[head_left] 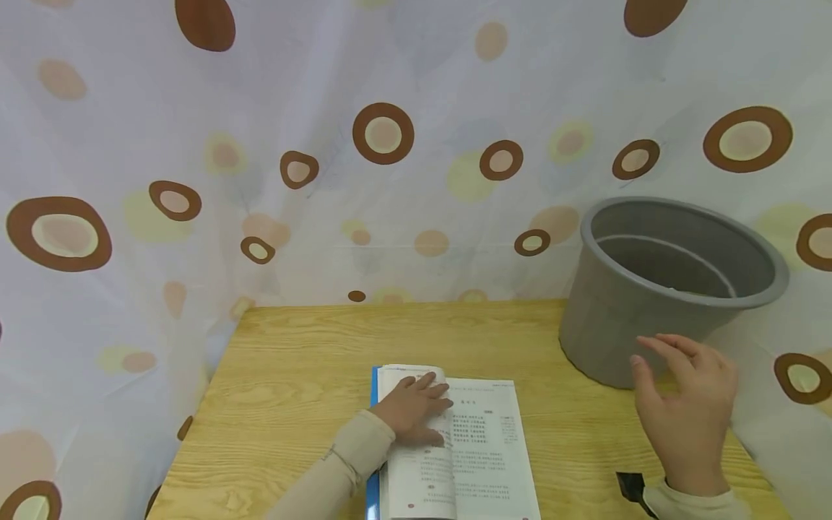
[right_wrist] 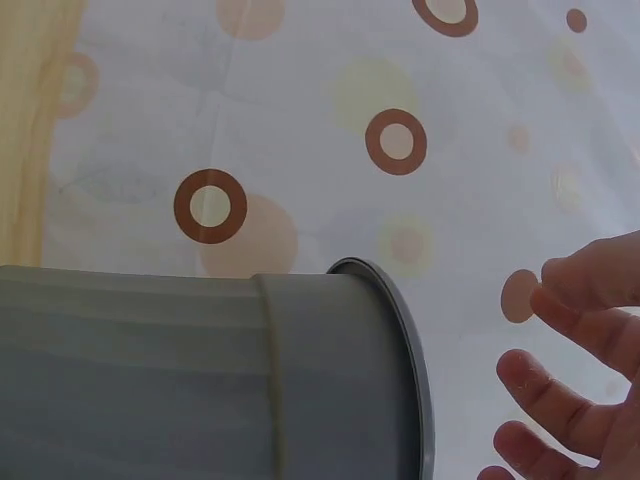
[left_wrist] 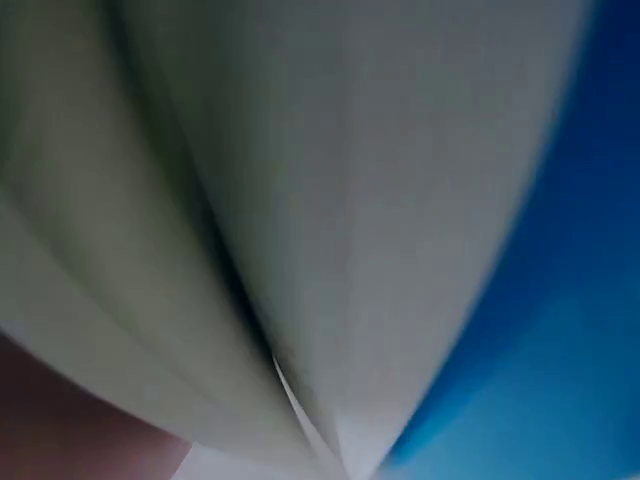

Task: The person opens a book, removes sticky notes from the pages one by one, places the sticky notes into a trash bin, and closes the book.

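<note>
An open book (head_left: 487, 448) with printed pages lies at the front middle of the wooden table. On its left page rests my left hand (head_left: 416, 410), fingers spread over the paper. The left wrist view is filled by blurred curved pages (left_wrist: 400, 200) and a blue cover (left_wrist: 560, 330). My right hand (head_left: 689, 404) is raised in front of the grey bucket (head_left: 604, 318), fingers bent loosely. In the right wrist view the thumb and index finger of this right hand (right_wrist: 590, 370) come close together beside the bucket's rim, with nothing visible between them.
The wooden table (head_left: 312, 354) runs back to a white curtain (head_left: 416, 195) with brown rings and pale dots. Inside the bucket, the bottom is mostly hidden. A small black flat piece (head_left: 630, 485) shows at my right cuff.
</note>
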{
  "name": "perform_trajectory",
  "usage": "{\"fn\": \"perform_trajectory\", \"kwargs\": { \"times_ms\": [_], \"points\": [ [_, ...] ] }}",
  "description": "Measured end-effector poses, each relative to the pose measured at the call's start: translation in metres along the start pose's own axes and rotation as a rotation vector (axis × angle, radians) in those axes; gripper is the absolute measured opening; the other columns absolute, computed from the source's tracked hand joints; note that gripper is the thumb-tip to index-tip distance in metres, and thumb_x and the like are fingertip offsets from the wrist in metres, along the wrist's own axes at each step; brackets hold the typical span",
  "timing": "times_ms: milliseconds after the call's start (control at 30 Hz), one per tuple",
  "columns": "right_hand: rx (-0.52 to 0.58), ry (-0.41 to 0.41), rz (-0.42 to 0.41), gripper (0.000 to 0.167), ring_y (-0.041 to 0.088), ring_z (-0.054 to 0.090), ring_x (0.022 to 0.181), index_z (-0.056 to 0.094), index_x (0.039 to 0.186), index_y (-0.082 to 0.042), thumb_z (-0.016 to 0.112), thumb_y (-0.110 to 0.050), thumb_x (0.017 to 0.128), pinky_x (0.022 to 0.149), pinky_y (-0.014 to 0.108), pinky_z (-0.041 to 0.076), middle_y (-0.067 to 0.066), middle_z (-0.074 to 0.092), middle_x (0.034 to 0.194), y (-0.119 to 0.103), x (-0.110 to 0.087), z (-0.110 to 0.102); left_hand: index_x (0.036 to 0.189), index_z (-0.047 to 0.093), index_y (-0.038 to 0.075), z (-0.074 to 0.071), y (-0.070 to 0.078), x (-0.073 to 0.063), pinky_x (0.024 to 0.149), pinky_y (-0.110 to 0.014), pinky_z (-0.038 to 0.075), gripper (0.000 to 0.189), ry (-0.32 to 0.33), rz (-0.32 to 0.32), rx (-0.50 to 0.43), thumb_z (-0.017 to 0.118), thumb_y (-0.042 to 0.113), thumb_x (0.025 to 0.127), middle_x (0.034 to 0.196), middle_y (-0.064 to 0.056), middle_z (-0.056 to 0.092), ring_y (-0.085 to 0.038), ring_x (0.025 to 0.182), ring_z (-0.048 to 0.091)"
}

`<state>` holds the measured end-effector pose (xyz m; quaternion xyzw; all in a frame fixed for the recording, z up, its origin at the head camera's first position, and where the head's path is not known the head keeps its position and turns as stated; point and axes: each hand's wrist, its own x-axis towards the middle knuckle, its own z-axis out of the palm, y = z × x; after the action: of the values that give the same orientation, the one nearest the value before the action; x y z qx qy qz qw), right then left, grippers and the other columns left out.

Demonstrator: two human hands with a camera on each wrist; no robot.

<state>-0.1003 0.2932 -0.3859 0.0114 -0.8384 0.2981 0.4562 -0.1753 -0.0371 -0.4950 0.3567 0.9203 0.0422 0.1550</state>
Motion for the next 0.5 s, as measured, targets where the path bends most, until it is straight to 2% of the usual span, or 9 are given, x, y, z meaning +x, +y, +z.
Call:
{"fn": "perform_trajectory", "kwargs": {
  "times_ms": [200,333,500],
  "points": [
    [-0.025,-0.042,0.018,0.025,0.048,0.048,0.102,0.073,0.102,0.007,0.073,0.008,0.077,0.098,0.058,0.029,0.033,0.064,0.111,0.002,-0.005,-0.004,0.146,0.05,0.028,-0.016,0.021,-0.004,0.127,-0.042,0.025,0.056,0.02,0.022,0.108,0.057,0.05,0.095,0.158,0.006,0.041,-0.02,0.155,0.025],
    [-0.045,-0.041,0.019,0.025,0.049,0.05,0.103,0.073,0.102,0.007,0.073,0.007,0.076,0.097,0.06,0.03,0.033,0.064,0.11,0.006,-0.006,-0.008,0.14,0.057,0.027,-0.03,0.039,-0.007,0.126,-0.045,0.027,0.047,0.072,0.112,0.186,0.051,0.049,0.099,0.154,0.005,0.047,-0.023,0.153,0.029],
    [-0.059,-0.047,0.027,0.025,0.049,0.05,0.1,0.072,0.102,0.007,0.073,0.006,0.077,0.094,0.061,0.029,0.033,0.064,0.109,0.01,-0.009,-0.011,0.13,0.064,0.03,-0.037,0.064,-0.01,0.123,-0.048,0.032,0.037,0.161,0.216,0.208,0.048,0.047,0.101,0.148,0.009,0.054,-0.02,0.149,0.037]
  ]
}}
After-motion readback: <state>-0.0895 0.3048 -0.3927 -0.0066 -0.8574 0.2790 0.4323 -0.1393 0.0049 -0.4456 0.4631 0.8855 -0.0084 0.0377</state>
